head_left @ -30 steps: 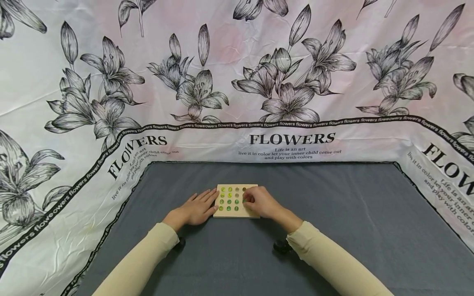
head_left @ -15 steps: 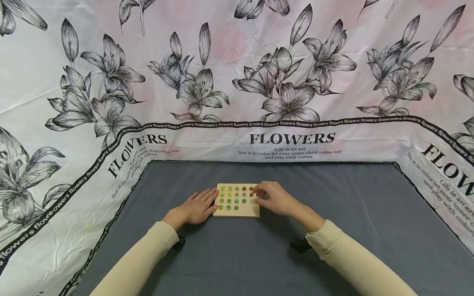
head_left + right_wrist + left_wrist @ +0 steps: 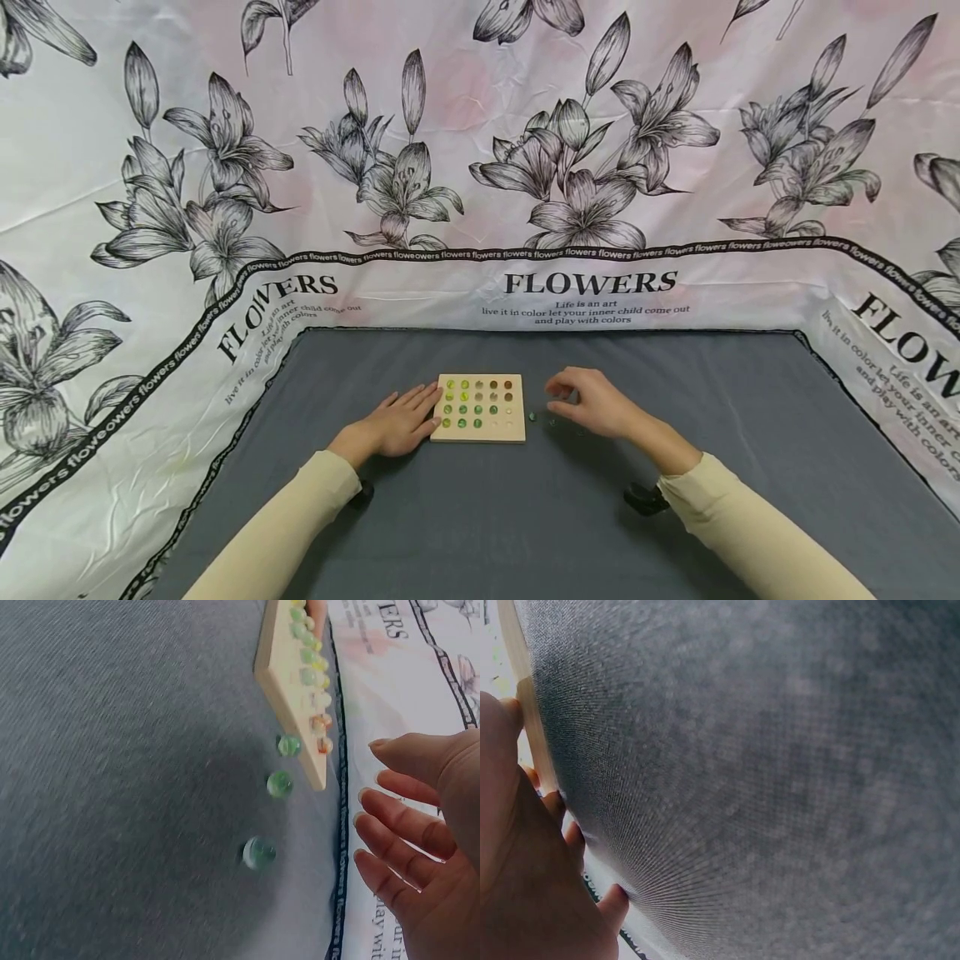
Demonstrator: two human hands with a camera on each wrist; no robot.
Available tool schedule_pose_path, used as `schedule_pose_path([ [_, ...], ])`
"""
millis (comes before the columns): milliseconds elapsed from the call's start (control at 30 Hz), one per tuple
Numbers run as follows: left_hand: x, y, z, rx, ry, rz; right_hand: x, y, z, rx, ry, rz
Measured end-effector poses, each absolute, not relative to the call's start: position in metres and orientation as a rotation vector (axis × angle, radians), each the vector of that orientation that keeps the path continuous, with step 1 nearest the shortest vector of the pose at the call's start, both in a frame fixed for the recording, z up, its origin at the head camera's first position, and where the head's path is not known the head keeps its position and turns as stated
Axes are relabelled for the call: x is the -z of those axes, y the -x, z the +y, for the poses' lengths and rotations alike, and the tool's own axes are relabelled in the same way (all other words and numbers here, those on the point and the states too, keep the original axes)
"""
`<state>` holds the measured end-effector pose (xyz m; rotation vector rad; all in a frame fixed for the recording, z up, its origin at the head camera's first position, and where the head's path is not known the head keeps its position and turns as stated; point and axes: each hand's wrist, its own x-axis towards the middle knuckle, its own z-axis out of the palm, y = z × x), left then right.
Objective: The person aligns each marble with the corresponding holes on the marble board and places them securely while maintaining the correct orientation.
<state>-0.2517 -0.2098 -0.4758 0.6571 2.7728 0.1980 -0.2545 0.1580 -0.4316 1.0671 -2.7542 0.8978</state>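
A wooden board with rows of holes lies on the table in the head view. Yellow, green, clear and brown marbles fill most holes; three at its near right corner are bare. My left hand lies flat with straight fingers, touching the board's left edge. Its fingers also meet the board's side in the left wrist view. My right hand hovers right of the board, fingers loosely bent and holding nothing. Below it, the right wrist view shows three loose green marbles: one beside the board, another, and a third farthest off.
Grey cloth covers the table around the board. A white flower-printed sheet borders its back and sides. A dark object shows under the right wrist, and another under the left.
My right hand has moved right, off the board, uncovering its right columns and a green marble in the third row. The left hand has stayed in place.
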Motion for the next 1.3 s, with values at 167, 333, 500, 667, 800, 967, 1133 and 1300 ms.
schedule_pose_path([
  [167, 0.473, 0.251, -0.209, -0.197, -0.645, 2.765, 0.436, 0.251, 0.169, -0.875, -1.048, -2.784],
  [333, 0.479, 0.255, -0.211, -0.196, -0.653, 2.764, 0.441, 0.247, 0.180, -0.866, -1.043, -2.802],
  [500, 0.478, 0.254, -0.211, -0.185, -0.654, 2.767, 0.445, 0.245, 0.189, -0.870, -1.053, -2.799],
  [667, 0.469, 0.249, -0.208, -0.214, -0.659, 2.755, 0.448, 0.242, 0.196, -0.881, -1.047, -2.811],
  [800, 0.461, 0.245, -0.206, -0.222, -0.672, 2.746, 0.452, 0.238, 0.200, -0.893, -1.042, -2.819],
  [967, 0.460, 0.243, -0.205, -0.215, -0.662, 2.746, 0.456, 0.236, 0.202, -0.915, -1.052, -2.827],
  [1133, 0.462, 0.244, -0.206, -0.194, -0.658, 2.743, 0.461, 0.235, 0.203, -0.919, -1.054, -2.833],
  [1300, 0.463, 0.245, -0.206, -0.204, -0.670, 2.748, 0.463, 0.235, 0.203, -0.933, -1.026, -2.840],
])
